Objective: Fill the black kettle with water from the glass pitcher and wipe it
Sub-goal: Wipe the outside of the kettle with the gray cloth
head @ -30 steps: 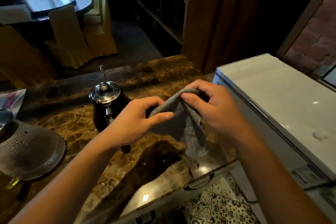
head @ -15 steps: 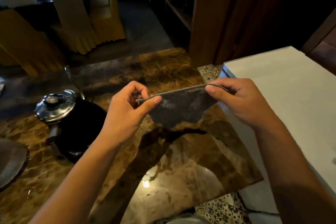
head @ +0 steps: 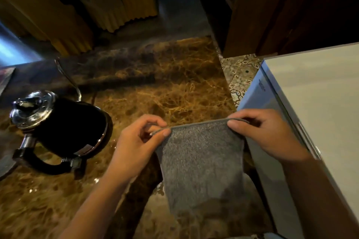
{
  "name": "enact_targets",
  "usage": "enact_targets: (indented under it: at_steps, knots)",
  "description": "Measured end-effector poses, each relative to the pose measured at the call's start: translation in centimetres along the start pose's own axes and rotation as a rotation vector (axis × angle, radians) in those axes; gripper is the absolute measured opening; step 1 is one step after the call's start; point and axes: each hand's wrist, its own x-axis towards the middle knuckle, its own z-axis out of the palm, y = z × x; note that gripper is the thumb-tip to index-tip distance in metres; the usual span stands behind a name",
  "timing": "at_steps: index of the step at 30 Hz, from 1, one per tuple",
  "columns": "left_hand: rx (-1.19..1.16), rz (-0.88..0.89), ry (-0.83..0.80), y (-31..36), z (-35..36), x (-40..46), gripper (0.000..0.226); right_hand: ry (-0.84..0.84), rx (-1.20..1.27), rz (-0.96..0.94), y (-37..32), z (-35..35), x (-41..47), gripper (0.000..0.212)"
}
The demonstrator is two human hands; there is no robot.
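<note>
A grey cloth hangs spread flat between my hands over the brown marble counter. My left hand pinches its top left corner and my right hand pinches its top right corner. The black kettle stands on the counter to the left of my left hand, apart from it, with a shiny metal lid, a thin curved spout and a black handle facing me. The glass pitcher is out of view.
A white chest appliance stands right of the counter, close to my right hand. Patterned floor tiles show in the gap between them. Yellow covered chairs and a wooden partition lie beyond the counter.
The bunched cloth has been pulled out flat and now hangs full length between my hands. The view has tilted down and shifted, so the kettle sits further left and lower.
</note>
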Motion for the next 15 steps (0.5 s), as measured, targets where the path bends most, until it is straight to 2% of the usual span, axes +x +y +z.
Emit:
enact_targets:
  at_steps: [4, 8, 9, 11, 13, 15]
  knots:
    - [0.194, 0.027, 0.019, -2.1, 1.5, 2.5, 0.015, 0.063, -0.055, 0.040, 3.6, 1.5, 3.2, 0.010]
    - [0.241, 0.025, 0.109, -4.3, 2.1, 6.0, 0.020, 0.175, -0.124, 0.040, 5.0, 2.7, 6.1, 0.009]
    - [0.247, 0.006, 0.144, -4.7, 2.1, 6.7, 0.026, 0.198, -0.157, 0.047, 5.2, 3.0, 6.7, 0.011]
    - [0.298, -0.007, 0.191, -5.1, 2.3, 7.3, 0.040, 0.285, -0.299, 0.048, 5.8, 3.5, 7.1, 0.030]
    - [0.432, 0.090, 0.187, -5.2, 2.5, 6.8, 0.043, 0.368, -0.458, -0.015, 6.0, 3.9, 6.3, 0.039]
    - [0.610, 0.219, 0.067, -5.7, 2.7, 5.4, 0.037, 0.277, -0.585, -0.096, 6.6, 4.3, 5.0, 0.037]
